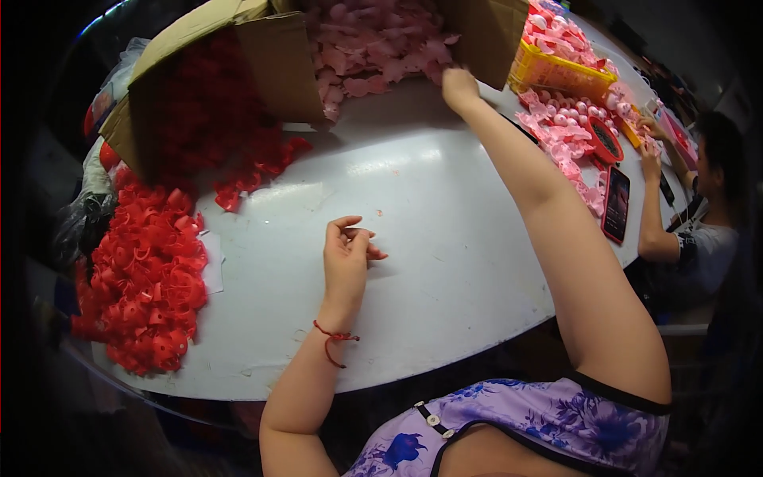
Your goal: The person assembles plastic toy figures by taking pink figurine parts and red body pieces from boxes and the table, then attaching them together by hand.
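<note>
My right hand (461, 89) reaches far out to the right edge of a heap of pink plastic pieces (381, 44), beside a cardboard flap. Its fingertips are at the pieces and mostly hidden, so I cannot make out a grip. Over the middle of the white table (445, 230), my left hand (348, 248) hangs with loosely bent fingers, apart from one another, and nothing shows in them. A red cord is tied round that wrist. Thin, curved and ragged at the rim, the pink pieces spill from between the cardboard walls.
Red plastic pieces (155, 278) lie heaped at the left, spilling from a cardboard box (274, 63). At the right are a yellow basket (560, 71), pink-white balls (568, 111), a red bowl (606, 139) and a phone (616, 203). Another person (699, 215) sits there, hands on pink pieces.
</note>
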A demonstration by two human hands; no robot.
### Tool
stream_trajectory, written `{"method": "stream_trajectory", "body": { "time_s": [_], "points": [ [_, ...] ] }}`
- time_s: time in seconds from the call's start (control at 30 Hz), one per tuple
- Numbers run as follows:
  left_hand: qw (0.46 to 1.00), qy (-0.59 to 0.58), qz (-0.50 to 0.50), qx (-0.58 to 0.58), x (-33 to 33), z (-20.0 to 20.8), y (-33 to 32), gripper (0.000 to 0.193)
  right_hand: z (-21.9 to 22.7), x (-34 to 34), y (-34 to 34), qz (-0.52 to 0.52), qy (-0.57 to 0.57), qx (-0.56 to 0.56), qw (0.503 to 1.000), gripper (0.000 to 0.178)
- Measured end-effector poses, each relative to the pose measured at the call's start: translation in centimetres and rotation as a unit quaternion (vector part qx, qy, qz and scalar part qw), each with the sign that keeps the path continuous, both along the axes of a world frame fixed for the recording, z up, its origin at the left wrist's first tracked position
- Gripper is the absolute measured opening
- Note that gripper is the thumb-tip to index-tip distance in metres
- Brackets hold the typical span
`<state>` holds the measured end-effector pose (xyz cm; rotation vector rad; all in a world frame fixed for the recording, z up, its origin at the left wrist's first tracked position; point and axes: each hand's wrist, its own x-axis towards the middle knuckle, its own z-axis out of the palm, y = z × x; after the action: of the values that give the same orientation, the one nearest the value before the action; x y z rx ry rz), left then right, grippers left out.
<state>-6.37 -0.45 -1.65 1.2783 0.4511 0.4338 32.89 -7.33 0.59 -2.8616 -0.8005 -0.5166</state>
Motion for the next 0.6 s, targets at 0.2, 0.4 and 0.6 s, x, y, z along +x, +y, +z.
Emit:
{"method": "stream_trajectory", "body": {
  "time_s": [0.2,0.4,0.6],
  "points": [
    [1.0,0.013,-0.01,0.015,0.0,0.2,-0.2,0.021,-3.2,2.3,-0.1,0.019,-0.001,0.066,0.998,0.067],
    [0.998,0.019,-0.02,0.064,-0.1,0.3,-0.3,0.019,-0.3,-6.6,-0.5,0.105,-0.017,-0.055,0.993,0.045],
    [0.996,0.013,-0.023,0.084,0.4,-0.4,0.1,0.023,3.1,-16.6,-4.0,0.188,0.121,0.057,0.973,0.043]
  ]
}}
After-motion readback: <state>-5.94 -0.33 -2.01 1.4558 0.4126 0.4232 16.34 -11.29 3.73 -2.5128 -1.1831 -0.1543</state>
